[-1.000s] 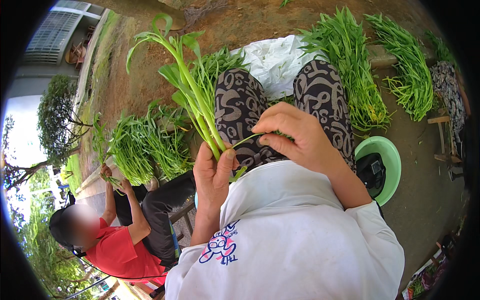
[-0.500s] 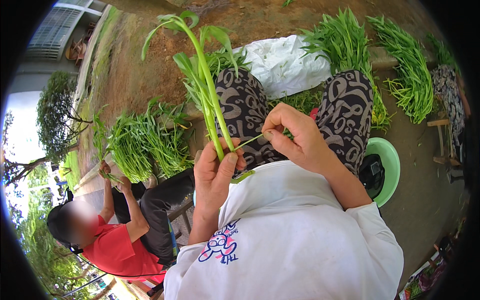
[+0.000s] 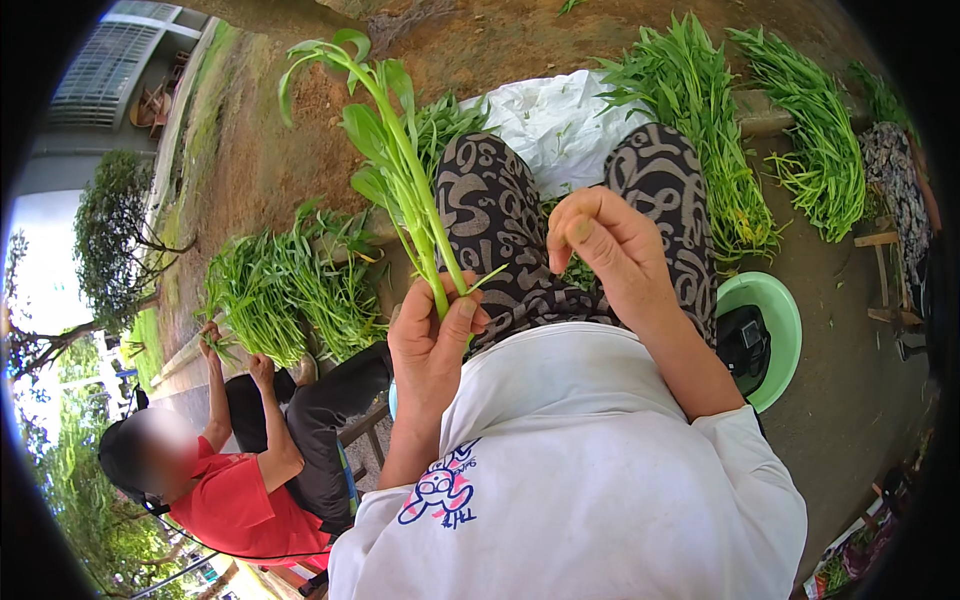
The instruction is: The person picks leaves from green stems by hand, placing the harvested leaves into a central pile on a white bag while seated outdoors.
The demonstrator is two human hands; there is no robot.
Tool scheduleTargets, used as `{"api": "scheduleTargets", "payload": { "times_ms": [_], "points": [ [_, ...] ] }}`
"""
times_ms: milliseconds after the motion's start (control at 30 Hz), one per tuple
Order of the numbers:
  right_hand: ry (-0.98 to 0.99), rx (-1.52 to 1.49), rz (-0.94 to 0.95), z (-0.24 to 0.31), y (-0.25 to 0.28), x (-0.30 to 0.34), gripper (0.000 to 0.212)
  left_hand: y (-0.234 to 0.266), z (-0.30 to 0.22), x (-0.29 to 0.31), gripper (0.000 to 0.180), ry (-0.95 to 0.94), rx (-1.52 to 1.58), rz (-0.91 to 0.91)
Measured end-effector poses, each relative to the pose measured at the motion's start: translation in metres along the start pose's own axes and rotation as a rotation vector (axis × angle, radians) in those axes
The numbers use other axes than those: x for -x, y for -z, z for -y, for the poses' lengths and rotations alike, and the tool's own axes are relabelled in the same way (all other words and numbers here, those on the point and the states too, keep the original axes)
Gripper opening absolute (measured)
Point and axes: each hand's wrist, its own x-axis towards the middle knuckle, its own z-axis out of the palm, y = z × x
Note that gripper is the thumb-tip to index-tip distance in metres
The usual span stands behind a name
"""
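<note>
Between the thumb and fingers of my left hand are the lower ends of a few thick, pale green leafy stalks, closed in its grip. They stand up and lean to the left, leaves at the top. A thin green strand sticks out rightward from beside the left fingertips. Apart from it, above my right thigh, my right hand has its fingers loosely bent and the thumb away from the strand. Nothing shows in that hand. Dark patterned trousers lie beneath both hands.
Bundles of long leafy greens lie at the left and at the right. A white sack is spread beyond my knees. Beside my right thigh stands a green basin with a black item inside. At the left, a person in red sits handling greens.
My right hand has let go of the thin strand and drawn away to the right. The leafy stalks have tilted slightly left in my left hand.
</note>
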Motion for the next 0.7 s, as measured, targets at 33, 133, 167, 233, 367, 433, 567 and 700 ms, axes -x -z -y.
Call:
{"api": "scheduleTargets", "payload": {
  "times_ms": [33,133,167,233,367,433,567,700],
  "points": [
    [0.034,0.064,0.025,-0.001,0.000,0.001,0.011,-0.001,0.001,0.000,0.021,0.003,-0.024,-0.002],
    [0.246,0.375,0.079,-0.004,-0.003,-0.001,0.010,-0.001,0.005,0.001,0.022,0.008,-0.071,-0.010],
    [0.303,0.462,0.097,-0.001,-0.007,-0.002,0.012,0.000,0.007,0.002,0.022,0.007,-0.072,-0.013],
    [0.381,0.577,0.108,-0.002,-0.013,-0.001,0.021,0.001,0.009,0.004,0.022,0.006,-0.089,-0.018],
    [0.593,0.950,0.115,-0.005,-0.013,-0.004,0.024,0.004,0.009,0.005,0.022,0.006,-0.129,-0.022],
    [0.600,1.006,0.110,-0.006,-0.014,-0.004,0.024,0.004,0.009,0.006,0.022,0.009,-0.133,-0.025],
    [0.512,0.846,0.103,-0.015,-0.016,-0.005,0.018,0.003,0.005,0.005,0.022,0.024,-0.139,-0.030],
    [0.249,0.533,0.132,-0.017,-0.017,-0.001,0.005,0.001,0.007,0.004,0.023,0.029,-0.102,-0.022]
  ]
}}
